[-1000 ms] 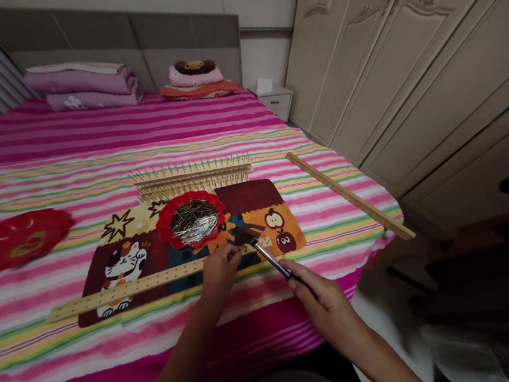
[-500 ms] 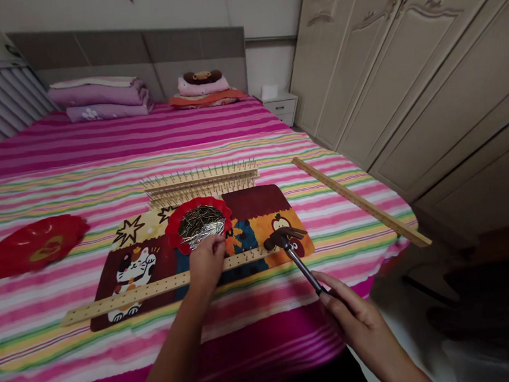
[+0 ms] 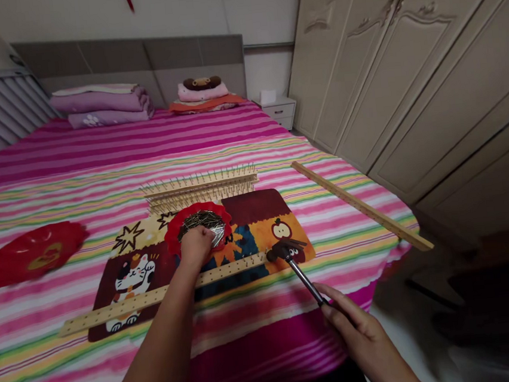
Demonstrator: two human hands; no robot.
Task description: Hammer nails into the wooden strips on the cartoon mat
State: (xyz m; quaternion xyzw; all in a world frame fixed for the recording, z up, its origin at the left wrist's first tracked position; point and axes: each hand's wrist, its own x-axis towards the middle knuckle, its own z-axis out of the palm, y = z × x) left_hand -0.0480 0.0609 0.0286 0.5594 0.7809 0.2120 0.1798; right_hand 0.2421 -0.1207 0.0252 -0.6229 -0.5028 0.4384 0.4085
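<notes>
Left hand: our left hand (image 3: 196, 247) is bunched with its fingers down on the nails (image 3: 201, 220) in the scalloped red dish (image 3: 173, 238); we cannot tell whether it has hold of a nail.

Right hand: our right hand (image 3: 363, 339) is closed around the dark grip of a claw hammer (image 3: 303, 279), with the metal shaft slanting away from us.

Hammer head: it sits over the cat-printed mat (image 3: 249, 206), just beside the right end of a wooden strip (image 3: 157, 297); we cannot tell whether it touches either.

Wooden strip: it lies across the near part of the mat, below our left hand, with a row of small dots along it, too small for us to tell apart.

Dish: it sits on the far edge of the mat, overlapping the nail-studded wooden strips (image 3: 200, 187).

Around us: a loose plain wooden strip (image 3: 362, 207) lies at the right side of the striped bed (image 3: 119, 147), and a red plate (image 3: 31, 254) lies on the left.

Beyond: folded bedding (image 3: 102, 103) lies at the headboard, with a wardrobe (image 3: 405, 68) on the right.
</notes>
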